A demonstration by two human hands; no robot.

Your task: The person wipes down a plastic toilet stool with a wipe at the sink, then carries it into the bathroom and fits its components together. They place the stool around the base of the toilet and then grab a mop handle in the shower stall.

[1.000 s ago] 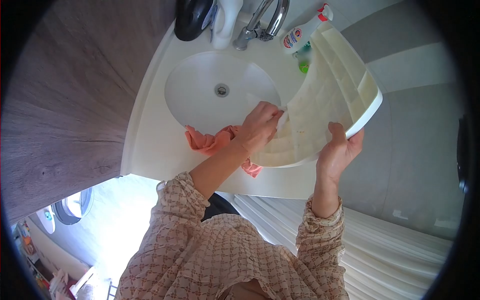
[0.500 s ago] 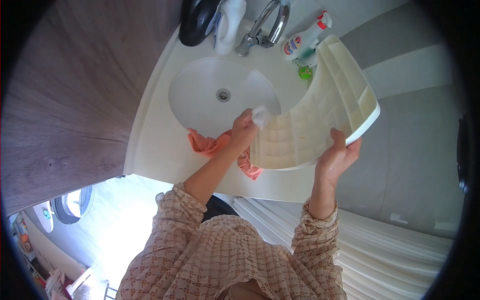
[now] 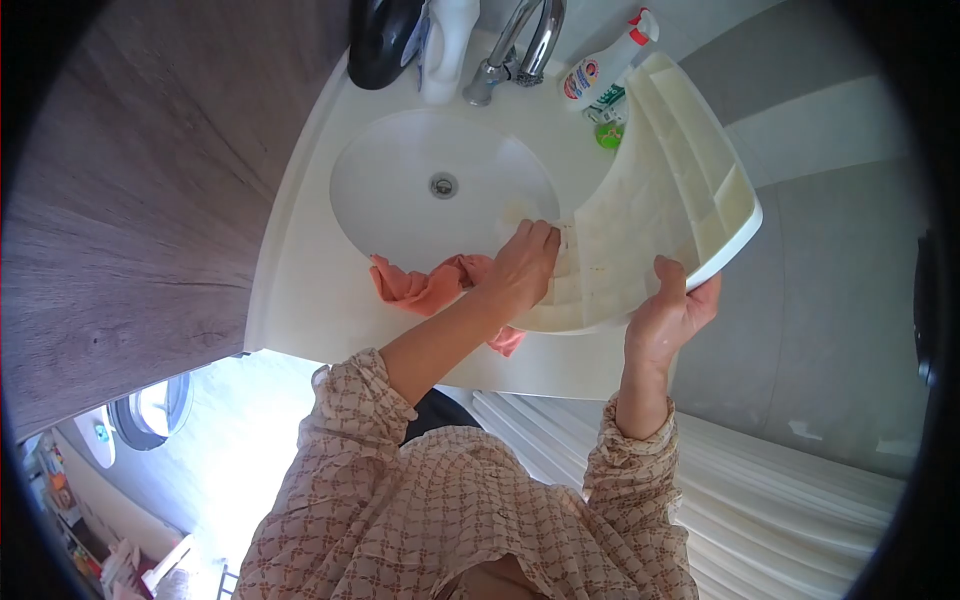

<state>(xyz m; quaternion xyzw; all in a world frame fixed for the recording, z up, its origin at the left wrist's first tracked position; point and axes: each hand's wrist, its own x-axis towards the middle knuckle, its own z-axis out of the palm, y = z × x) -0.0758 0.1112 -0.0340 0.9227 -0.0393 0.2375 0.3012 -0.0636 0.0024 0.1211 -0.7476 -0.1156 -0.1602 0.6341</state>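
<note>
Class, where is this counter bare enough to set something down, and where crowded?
The counter is bare at its front left, beside the cloth, and in a narrow strip left of the basin. Crowded: the back, with bottles and tap; the right, under the panel.

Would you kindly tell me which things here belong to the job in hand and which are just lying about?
Seemingly in the job:
cream panel, held by the right hand
left hand, at the cream panel's edge
orange cloth, possibly

Seemingly lying about:
spray bottle
white bottle
</note>
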